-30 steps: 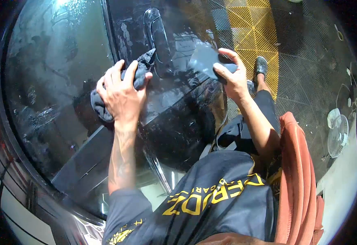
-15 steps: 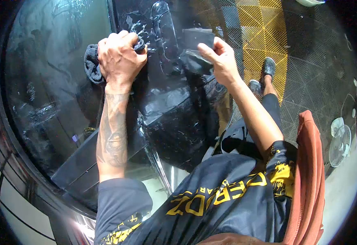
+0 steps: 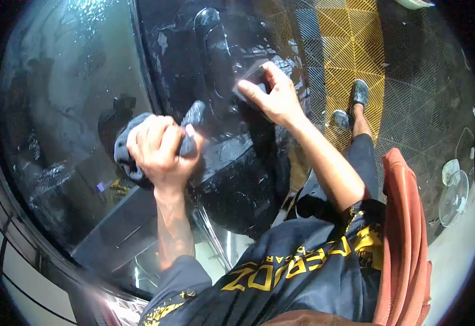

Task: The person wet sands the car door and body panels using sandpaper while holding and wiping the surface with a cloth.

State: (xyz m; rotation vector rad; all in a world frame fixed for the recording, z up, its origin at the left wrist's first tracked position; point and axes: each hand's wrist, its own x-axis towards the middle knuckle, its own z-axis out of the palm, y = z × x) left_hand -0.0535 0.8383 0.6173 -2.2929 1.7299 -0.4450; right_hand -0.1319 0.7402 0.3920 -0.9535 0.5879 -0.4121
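My left hand (image 3: 164, 152) is closed around a bunched dark cloth (image 3: 124, 155), held over the edge between a dark glass pane (image 3: 64, 108) and a glossy black panel. One end of the cloth sticks up past my fingers. In my right hand (image 3: 275, 98) a thin, flat, dark squeegee-like card (image 3: 254, 77) is pinched between thumb and fingers, close over the black panel (image 3: 178, 70). The panel looks wet and streaked, with a long rounded recess like a door handle (image 3: 209, 49). Whether the card touches the panel I cannot tell.
Yellow and grey floor tiles (image 3: 351, 49) lie to the right, with my shod foot (image 3: 359, 92) on them. A white fan (image 3: 454, 198) stands at the far right. A reddish-brown cloth (image 3: 406, 233) hangs at my right side.
My left hand has come down towards me with the cloth, away from the panel's upper part. My right hand has moved slightly left and down, and the card is now tilted.
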